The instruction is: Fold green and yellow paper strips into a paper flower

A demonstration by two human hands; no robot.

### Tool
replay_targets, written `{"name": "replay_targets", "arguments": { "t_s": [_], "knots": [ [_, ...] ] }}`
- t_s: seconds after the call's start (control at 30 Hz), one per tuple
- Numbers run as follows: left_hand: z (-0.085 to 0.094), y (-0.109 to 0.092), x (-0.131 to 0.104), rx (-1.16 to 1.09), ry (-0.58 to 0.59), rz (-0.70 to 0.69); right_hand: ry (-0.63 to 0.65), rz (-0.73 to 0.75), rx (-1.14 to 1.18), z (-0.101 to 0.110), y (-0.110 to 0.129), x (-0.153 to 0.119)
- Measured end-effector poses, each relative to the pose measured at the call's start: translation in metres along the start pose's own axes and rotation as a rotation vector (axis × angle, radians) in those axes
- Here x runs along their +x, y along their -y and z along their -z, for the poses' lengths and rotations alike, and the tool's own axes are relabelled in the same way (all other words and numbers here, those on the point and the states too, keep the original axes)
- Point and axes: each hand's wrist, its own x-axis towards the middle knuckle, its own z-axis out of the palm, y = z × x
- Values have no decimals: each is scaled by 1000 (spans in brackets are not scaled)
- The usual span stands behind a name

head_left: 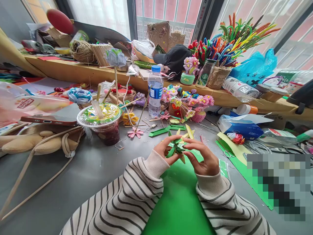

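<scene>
Above a glossy green sheet (181,199) on the grey bench (102,173), a small, pointed green folded-paper piece (177,147) is being gripped by the curled left hand (164,148) and pinched, apparently between thumb and forefinger, by the half-open right hand (204,159).

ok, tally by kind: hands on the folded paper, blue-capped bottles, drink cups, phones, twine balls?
Hands (left hand, right hand) on folded paper: 2
Blue-capped bottle: 1
Drink cup: 1
Phone: 1
Twine ball: 1
Total: 6
</scene>
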Motion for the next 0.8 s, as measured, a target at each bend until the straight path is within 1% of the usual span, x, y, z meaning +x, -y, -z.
{"name": "replay_targets", "arguments": {
  "t_s": [0.1, 0.2, 0.33, 0.47, 0.57, 0.7, 0.8],
  "knots": [
    [0, -2, 1, -90, -68, 18, -36, -116, 93, 1, 1, 1],
    [0, -3, 2, -118, -86, 25, -42, -155, 56, 1, -2, 2],
    [0, 0, 2, -101, -26, -7, -14, -87, -62, 2, -6, 3],
    [-1, 2, 0, -62, -4, -33, -33, -16, -89, 4, -4, 3],
    [-1, 2, -2, -21, -10, -62, -35, -1, -114, 4, -2, 3],
    [-1, -1, -3, 0, -24, -77, -77, -2, -106, 3, 0, 1],
    [-1, -3, -4, -8, -39, -66, -28, -8, -113, 3, 0, 1]
  ]
}}
